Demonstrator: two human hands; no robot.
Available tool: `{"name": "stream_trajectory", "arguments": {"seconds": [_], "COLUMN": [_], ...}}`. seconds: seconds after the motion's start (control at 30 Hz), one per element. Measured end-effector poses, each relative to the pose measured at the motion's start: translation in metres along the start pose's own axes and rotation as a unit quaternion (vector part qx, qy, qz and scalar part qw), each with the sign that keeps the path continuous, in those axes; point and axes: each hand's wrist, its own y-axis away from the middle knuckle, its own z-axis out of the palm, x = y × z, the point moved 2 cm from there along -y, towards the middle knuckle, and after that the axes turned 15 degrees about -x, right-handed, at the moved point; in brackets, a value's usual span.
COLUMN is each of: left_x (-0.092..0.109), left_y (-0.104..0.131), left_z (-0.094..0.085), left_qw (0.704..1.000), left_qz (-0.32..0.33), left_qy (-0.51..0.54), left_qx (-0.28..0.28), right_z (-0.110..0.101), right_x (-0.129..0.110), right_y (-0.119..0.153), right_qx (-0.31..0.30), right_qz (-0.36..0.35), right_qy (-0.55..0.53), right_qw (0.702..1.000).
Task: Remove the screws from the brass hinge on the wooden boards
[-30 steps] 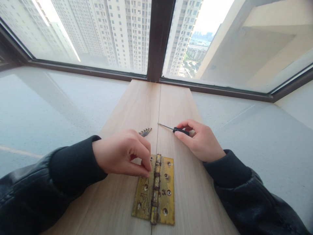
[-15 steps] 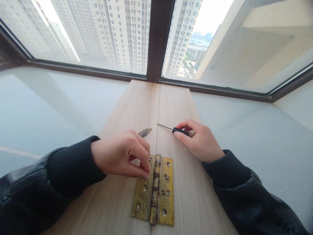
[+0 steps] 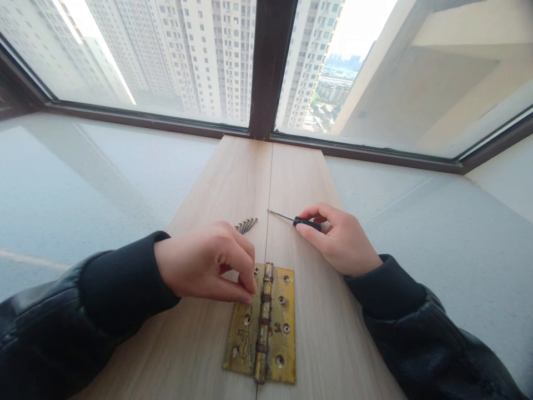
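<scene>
1. Head view, the boards: two pale wooden boards (image 3: 216, 183) lie side by side, running from the near edge away to a dark window frame (image 3: 270, 66), with a thin seam between them. They rest on a grey sill (image 3: 83, 183) that spreads out to the left and right.

2. Head view, the hinge: a worn brass hinge (image 3: 261, 325) lies flat and open at the near end of the boards. Its knuckle sits along the seam, with one leaf on each board. Several screw holes show in both leaves.

3. Head view, left hand: the left hand (image 3: 204, 264) is curled, thumb and fingertips pinched together and resting on the far left corner of the hinge's left leaf. Whether something small is caught in the pinch cannot be told.

4. Head view, right hand: the right hand (image 3: 341, 239) lies on the right board, farther away than the hinge and apart from it. Its fingers are closed narrowly around the black handle of a small screwdriver (image 3: 295, 220). The thin metal shaft points left toward the seam, low over the wood.

5. Head view, screws: a small cluster of screws (image 3: 246, 225) lies on the left board, just beyond the left hand and near the screwdriver's tip.

6. Head view, sleeves: both forearms wear dark sleeves (image 3: 125, 278).
</scene>
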Motion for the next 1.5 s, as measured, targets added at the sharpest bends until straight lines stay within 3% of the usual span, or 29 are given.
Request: {"name": "stream_trajectory", "arguments": {"seconds": [1.5], "left_x": [-0.0002], "left_y": [0.0006], "left_z": [0.0015], "left_qw": [1.0], "left_qz": [0.0], "left_qy": [0.0], "left_qx": [-0.003], "right_z": [-0.0003], "right_x": [-0.0003], "right_y": [0.0004], "right_qx": [0.001], "right_qz": [-0.006], "right_qy": [0.001], "right_qw": [1.0]}}
